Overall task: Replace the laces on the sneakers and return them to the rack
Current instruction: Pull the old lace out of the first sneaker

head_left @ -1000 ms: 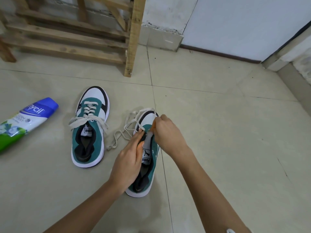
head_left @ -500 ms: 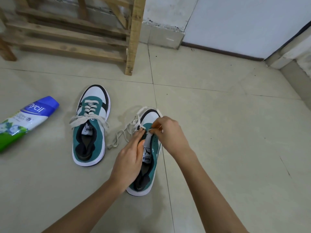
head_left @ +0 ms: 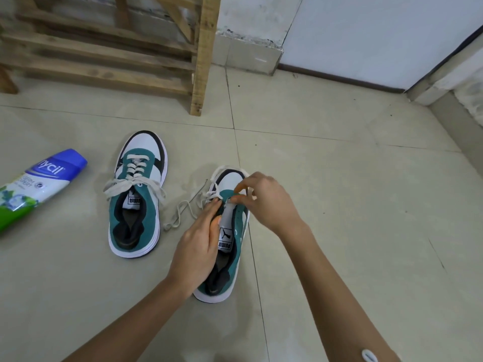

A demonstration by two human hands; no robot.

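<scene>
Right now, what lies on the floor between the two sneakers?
Head view: a loose lace from the held sneaker lies there on tile.

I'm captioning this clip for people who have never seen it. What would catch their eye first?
Two hands meet at centre: the left hand holds a teal sneaker on the floor while the right hand pinches its loose white lace near the toe. Just left stands the matching laced sneaker, with a blue-capped bottle lying at far left and a wooden rack behind.
</scene>
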